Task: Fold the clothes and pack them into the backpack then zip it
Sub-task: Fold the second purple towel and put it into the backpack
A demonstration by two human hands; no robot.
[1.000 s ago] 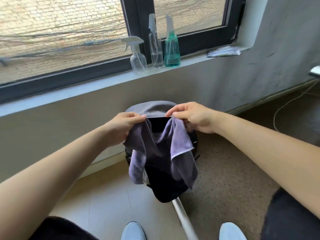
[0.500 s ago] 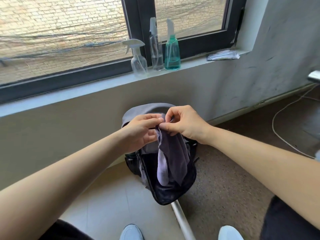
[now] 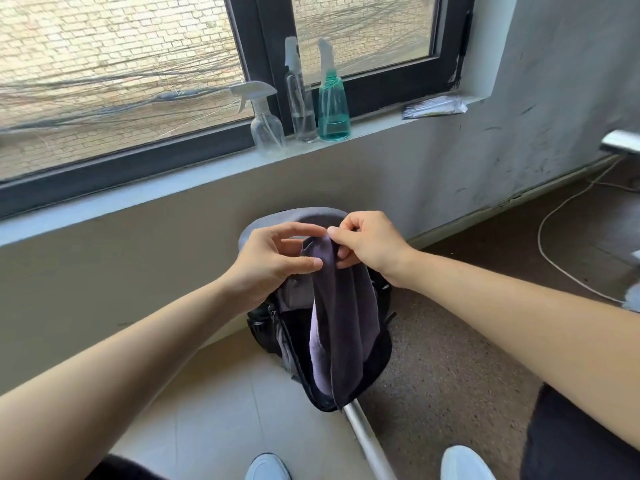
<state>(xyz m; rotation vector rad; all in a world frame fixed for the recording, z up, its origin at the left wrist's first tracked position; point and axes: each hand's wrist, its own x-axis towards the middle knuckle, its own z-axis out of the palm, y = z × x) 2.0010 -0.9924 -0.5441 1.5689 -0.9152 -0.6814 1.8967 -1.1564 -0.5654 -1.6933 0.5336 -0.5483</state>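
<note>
Room: grey wall under a dark-framed window; three spray bottles point(image 3: 300, 98) stand on the sill point(image 3: 145, 188). Floor is pale tile on the left, brown speckled on the right. A white cable point(image 3: 554, 244) trails along the right side.

Backpack point(image 3: 377, 344) sits on the floor against the wall, directly ahead between the two forearms, main compartment unzipped and its mouth facing the camera.

Cloth point(image 3: 341, 320): a purple-grey garment, doubled over lengthwise, hanging as a narrow strip. Long axis vertical. Top edge is level with the knuckles; lower end drops in front of the open backpack mouth. Whether the bottom touches the bag's rim, cannot tell.

Right hand point(image 3: 370, 245): thumb and forefinger pinched on the top corner of the cloth, wrist cocked slightly down. It looks to carry the weight.

Left hand point(image 3: 277, 261): fingers curled and slightly spread, tips at the cloth's upper left edge, thumb just beside the fabric. Contact looks light; a firm pinch is not evident.

Both hands meet at the top of the strip, roughly equally near it; the bag lies below and just beyond them.

Judgement: fold is partway. The next move calls for another halving, bottom up to top, or lowering straight down into the opening.
</note>
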